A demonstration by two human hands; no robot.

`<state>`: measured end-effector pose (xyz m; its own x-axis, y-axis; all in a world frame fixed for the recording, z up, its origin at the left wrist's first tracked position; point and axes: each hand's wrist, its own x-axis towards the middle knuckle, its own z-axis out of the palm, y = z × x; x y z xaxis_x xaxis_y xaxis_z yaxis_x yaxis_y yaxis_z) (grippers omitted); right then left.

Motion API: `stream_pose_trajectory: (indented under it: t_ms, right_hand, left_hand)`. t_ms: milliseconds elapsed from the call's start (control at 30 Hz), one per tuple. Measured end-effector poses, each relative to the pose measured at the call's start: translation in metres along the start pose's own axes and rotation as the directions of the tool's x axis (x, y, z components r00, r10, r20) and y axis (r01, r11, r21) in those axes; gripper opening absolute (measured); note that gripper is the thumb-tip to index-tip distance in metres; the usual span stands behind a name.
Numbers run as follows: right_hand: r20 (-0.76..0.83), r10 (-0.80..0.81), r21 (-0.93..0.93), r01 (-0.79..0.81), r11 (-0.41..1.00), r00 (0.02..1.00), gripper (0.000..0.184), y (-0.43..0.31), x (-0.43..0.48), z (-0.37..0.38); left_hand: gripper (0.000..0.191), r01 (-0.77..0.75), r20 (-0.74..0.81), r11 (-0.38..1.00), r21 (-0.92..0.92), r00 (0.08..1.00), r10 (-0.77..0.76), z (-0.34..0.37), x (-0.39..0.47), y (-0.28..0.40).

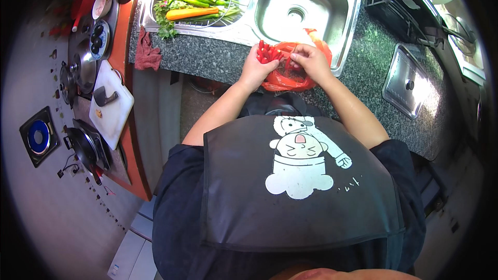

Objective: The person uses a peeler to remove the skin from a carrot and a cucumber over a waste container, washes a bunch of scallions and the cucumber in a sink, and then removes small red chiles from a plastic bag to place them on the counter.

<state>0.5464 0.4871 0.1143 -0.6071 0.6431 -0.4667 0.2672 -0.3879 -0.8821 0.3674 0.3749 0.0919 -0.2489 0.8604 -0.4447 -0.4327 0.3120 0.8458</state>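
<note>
A bunch of red chili peppers is gripped in my left hand, their ends pointing up past the fingers. Just right of it, my right hand has its thumb and fingertips pinched together over an open red plastic bag; a red chili seems to be between them, but this is too small to tell for sure. The bag lies on the counter's front edge and against the rim of the steel sink, below both hands.
Left of the basin, a wire rack holds a carrot, green peppers and leafy greens. A red cloth hangs over the counter edge. Farther left are a white cutting board with a cleaver, and pans. A steel lid lies at right.
</note>
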Motion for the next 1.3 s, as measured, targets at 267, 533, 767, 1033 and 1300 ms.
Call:
stream_pose_trajectory:
  t_ms: [267, 533, 767, 1033, 1300]
  right_hand:
    - [-0.081, -0.346, -0.474, 0.269, 0.838, 0.935, 0.009, 0.006, -0.003, -0.001]
    - [-0.204, -0.374, -0.412, 0.268, 0.871, 0.905, 0.006, -0.008, -0.026, 0.014]
    - [0.501, 0.419, 0.647, -0.649, 0.400, 0.757, 0.006, 0.007, -0.007, -0.024]
    - [0.079, 0.066, -0.586, -0.007, 0.810, 0.995, 0.016, 0.016, 0.004, -0.035]
    - [0.213, -0.107, -0.926, 0.236, 0.295, 0.971, 0.019, 0.013, -0.018, -0.031]
  left_hand:
    - [0.039, 0.216, 0.139, 0.970, -0.108, 0.970, -0.200, 0.021, 0.009, 0.015]
    - [0.049, 0.161, 0.130, 0.966, 0.202, 0.973, -0.190, 0.023, 0.010, 0.032]
    - [0.054, 0.109, 0.297, 0.975, 0.191, 0.941, -0.163, 0.007, 0.000, 0.044]
    - [0.053, 0.097, 0.138, 0.994, 0.056, 0.985, -0.104, -0.004, 0.000, 0.029]
    - [0.049, 0.112, 0.090, 0.993, 0.044, 0.989, -0.116, 0.016, 0.008, 0.019]
